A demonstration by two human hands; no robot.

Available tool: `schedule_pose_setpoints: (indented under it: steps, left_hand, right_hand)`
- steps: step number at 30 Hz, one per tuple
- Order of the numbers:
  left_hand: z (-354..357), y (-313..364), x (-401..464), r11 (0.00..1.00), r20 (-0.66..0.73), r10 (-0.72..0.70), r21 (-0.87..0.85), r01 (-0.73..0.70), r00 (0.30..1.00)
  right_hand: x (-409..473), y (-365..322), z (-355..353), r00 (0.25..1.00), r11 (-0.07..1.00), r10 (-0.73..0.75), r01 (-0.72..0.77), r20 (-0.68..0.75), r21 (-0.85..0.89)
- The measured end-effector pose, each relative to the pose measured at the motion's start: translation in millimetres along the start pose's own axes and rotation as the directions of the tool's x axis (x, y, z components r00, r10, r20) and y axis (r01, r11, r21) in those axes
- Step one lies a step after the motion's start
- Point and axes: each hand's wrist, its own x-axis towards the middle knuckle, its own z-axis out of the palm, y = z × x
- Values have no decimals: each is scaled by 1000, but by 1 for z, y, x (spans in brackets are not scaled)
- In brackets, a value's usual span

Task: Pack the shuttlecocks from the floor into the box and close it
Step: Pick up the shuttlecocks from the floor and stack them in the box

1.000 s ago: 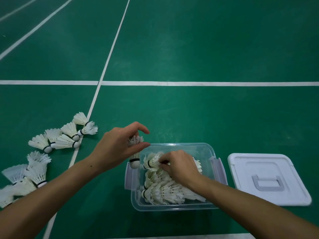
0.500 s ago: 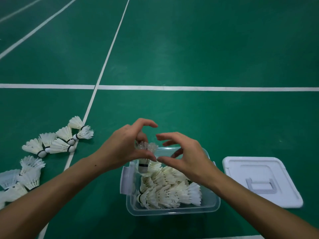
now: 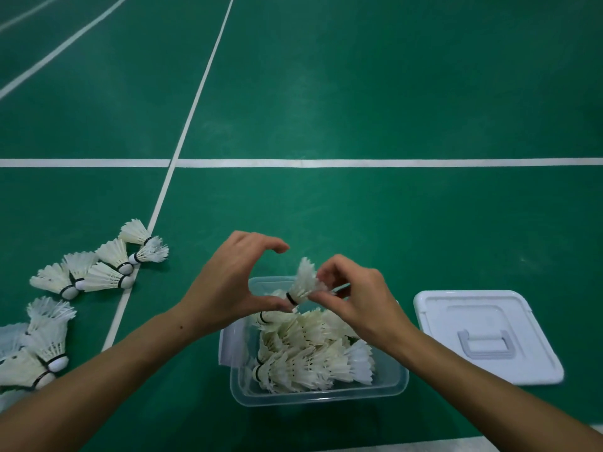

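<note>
Shuttlecocks already packed [image 3: 313, 360] are heaped in the clear plastic box [image 3: 318, 394], feathers mostly pointing right, filling a good part of it; packing is judged to be well under way but not finished. One shuttlecock [image 3: 301, 283] is held above the far left part of the box, cork end down and to the left; its feathers are pinched by the right hand [image 3: 355, 303], so that grip is grasping the shuttlecock; its cork end is met by the thumb of the left hand [image 3: 228, 288], whose fingers are curved above it, and whether that grip truly holds it or merely steadies it cannot be told for certain. Outward on the floor [image 3: 359, 93], a cluster of shuttlecocks [image 3: 98, 267] is seen to the left beside a white court line, and a second group [image 3: 39, 347] lies nearer the left edge; these are still to be collected. The white lid [image 3: 486, 337] is laid flat on the floor just right of the box, handle up; closing is therefore not yet done.
</note>
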Motion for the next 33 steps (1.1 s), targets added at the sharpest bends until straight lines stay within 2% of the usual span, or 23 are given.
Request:
schedule_pose_setpoints:
  steps: [3,8,17,24,28,30,33]
  left_hand:
    - [11,-13,-17,987,79,-19,164,5,997]
    - [39,-20,-33,910,149,25,406,-84,989]
    - [58,-21,-22,894,143,-41,448,-28,989]
    - [62,-20,-18,836,215,-21,540,-101,976]
    - [52,-18,-19,896,168,-20,440,-57,986]
    - [35,-15,-18,960,74,-65,278,42,995]
    - [1,-12,-13,988,-89,-137,62,142,987]
  right_hand:
    - [-7,15,6,997,996,57,-60,-50,-68]
    - [-11,23,29,998,991,55,-58,-28,-117]
    - [0,30,57,987,977,89,-60,135,-203]
    - [15,37,59,966,980,138,-101,218,-171]
    - [9,31,46,950,987,153,-137,274,-78]
    - [6,23,31,956,989,134,-114,260,-92]
    - [12,1,5,973,993,96,-80,207,-84]
